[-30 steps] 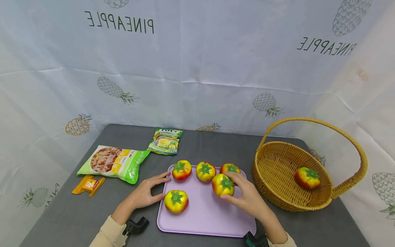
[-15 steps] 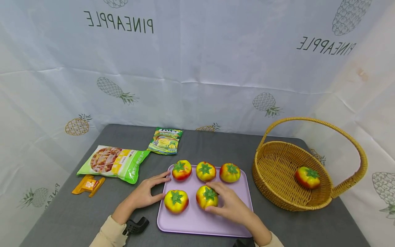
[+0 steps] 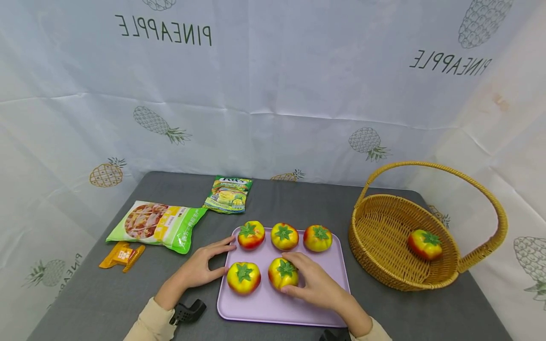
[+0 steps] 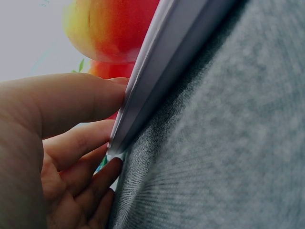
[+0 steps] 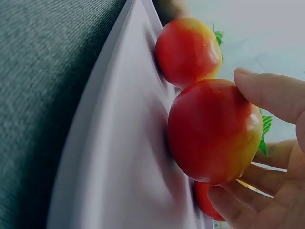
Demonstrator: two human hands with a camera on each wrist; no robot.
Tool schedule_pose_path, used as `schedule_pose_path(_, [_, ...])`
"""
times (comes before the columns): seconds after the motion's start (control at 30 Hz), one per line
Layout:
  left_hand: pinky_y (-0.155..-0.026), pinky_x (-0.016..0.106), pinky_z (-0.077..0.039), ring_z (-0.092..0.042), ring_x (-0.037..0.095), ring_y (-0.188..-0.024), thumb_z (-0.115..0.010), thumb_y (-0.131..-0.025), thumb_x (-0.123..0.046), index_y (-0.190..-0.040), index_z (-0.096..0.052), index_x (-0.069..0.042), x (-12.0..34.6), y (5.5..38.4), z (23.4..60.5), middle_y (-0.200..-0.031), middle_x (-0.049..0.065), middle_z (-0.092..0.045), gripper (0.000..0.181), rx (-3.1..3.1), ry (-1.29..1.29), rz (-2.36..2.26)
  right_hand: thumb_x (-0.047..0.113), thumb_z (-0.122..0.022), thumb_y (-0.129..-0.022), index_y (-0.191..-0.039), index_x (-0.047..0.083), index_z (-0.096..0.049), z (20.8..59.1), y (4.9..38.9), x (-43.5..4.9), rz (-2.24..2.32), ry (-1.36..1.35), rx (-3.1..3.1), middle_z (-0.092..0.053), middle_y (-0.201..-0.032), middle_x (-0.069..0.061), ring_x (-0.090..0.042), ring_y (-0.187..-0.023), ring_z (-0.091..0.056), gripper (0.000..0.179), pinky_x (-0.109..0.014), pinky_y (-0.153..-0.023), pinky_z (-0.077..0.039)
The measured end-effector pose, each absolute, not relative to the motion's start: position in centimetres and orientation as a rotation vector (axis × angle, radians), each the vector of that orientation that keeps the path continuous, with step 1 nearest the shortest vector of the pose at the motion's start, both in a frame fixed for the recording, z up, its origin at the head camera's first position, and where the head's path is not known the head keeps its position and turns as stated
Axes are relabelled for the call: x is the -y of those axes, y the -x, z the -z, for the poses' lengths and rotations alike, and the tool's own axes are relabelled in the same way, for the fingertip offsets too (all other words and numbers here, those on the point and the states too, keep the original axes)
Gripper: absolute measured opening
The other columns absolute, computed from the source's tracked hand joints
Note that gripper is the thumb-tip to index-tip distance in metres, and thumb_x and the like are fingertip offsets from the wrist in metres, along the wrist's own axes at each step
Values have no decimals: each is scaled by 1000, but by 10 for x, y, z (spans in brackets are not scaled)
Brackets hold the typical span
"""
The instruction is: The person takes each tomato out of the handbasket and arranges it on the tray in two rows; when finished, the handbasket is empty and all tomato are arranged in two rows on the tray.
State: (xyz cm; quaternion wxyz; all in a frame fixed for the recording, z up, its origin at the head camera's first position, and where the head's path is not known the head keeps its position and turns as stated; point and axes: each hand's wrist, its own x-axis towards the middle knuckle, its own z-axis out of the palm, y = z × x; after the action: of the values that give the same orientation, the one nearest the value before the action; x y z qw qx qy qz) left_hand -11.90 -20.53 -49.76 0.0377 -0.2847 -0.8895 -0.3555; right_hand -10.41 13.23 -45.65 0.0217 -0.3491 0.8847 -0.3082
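Note:
My right hand (image 3: pixel 317 284) holds a red-and-yellow tomato (image 3: pixel 279 274) with a green star-shaped top, thumb on the near side and fingers on the far side. That tomato sits at the front middle of a lilac tray (image 3: pixel 273 310). To its left stands another tomato (image 3: pixel 243 279). Along the tray's back are a left tomato (image 3: pixel 250 235), a middle tomato (image 3: pixel 284 237) and a right tomato (image 3: pixel 317 238). My left hand (image 3: pixel 198 267) rests with extended fingertips against the tray's left rim (image 4: pixel 143 71). In the right wrist view, the held tomato (image 5: pixel 214 131) appears to touch the tray.
On the right, a wicker basket (image 3: pixel 367 258) with a tall handle contains one tomato (image 3: pixel 425 245). A green-and-white food bag (image 3: pixel 155 225), an orange packet (image 3: pixel 122 255) and a green sachet (image 3: pixel 229 195) lie left and behind the tray on the dark tabletop (image 3: pixel 307 201).
My right hand has carried the tomato left and down from near the back right tomato to the front middle of the tray. The left hand has stayed at the rim.

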Motion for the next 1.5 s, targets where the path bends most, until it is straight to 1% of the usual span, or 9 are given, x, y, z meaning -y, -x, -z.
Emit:
schedule_pose_path(0.53, [-101,50,-42,-46,28,-131,-70,-81,-25,-129,-60,-17,205,118,497,-145,3,-47,50,2725,877,1097,49,-66,-84,-142,10,-41,453,103,-133,911,1013,-2680,-46,-144,-6,-25,-132,-44,75,-50,-106,-37])
schedule_pose_path(0.87, [-101,49,-42,-46,28,-131,-70,-82,-26,-129,-60,-17,205,119,498,-145,3,-47,49,2724,879,1104,44,-69,-83,-140,9,-45,436,99,-150,919,1038,-2819,-50,-141,-6,-24,-129,-48,70,-49,-102,-42])
schedule_pose_path(1.03, [-101,50,-42,-46,28,-131,-70,-82,-26,-129,-60,-17,205,119,498,-145,3,-47,49,2724,877,1104,31,-76,-79,-135,10,-51,426,103,-173,979,1022,-2958,-55,-136,-3,-22,-124,-53,65,-46,-95,-48])
schedule_pose_path(1.1, [-101,50,-42,-46,29,-131,-70,-82,-26,-129,-60,-17,205,119,498,-144,4,-47,49,2722,878,1101,25,-78,-77,-133,9,-53,424,105,-185,999,1012,-3036,-57,-132,-3,-22,-121,-55,63,-43,-93,-49])
schedule_pose_path(1.17, [-101,50,-42,-47,29,-131,-70,-82,-26,-129,-60,-16,205,119,497,-144,4,-47,49,2722,877,1101,22,-79,-76,-132,8,-54,422,107,-198,1026,978,-3112,-59,-130,-4,-23,-118,-56,63,-31,-96,-48])
schedule_pose_path(1.23, [-101,50,-42,-46,29,-131,-70,-82,-26,-129,-60,-16,205,118,497,-144,4,-47,49,2725,877,1099,18,-80,-75,-131,8,-54,420,110,-212,1055,924,-3180,-59,-128,-6,-25,-117,-56,62,-17,-99,-41])
schedule_pose_path(1.33, [-101,50,-42,-46,29,-131,-70,-82,-26,-129,-60,-15,205,118,496,-145,4,-47,49,2730,879,1098,12,-80,-73,-130,5,-55,417,115,-235,1106,838,-3267,-60,-126,-11,-29,-111,-56,62,0,-97,-27])
schedule_pose_path(1.43, [-101,50,-42,-46,29,-131,-70,-82,-26,-129,-60,-15,205,118,496,-145,5,-47,49,2726,883,1103,9,-78,-74,-131,4,-54,412,119,-259,1135,713,-3328,-59,-125,-16,-32,-105,-55,62,3,-93,-24])
schedule_pose_path(1.5, [-101,50,-42,-46,29,-131,-70,-82,-25,-129,-60,-15,205,118,496,-145,5,-47,49,2723,883,1106,11,-76,-78,-134,4,-51,408,121,-274,1136,602,-3339,-56,-127,-19,-35,-106,-54,61,-6,-93,-33])
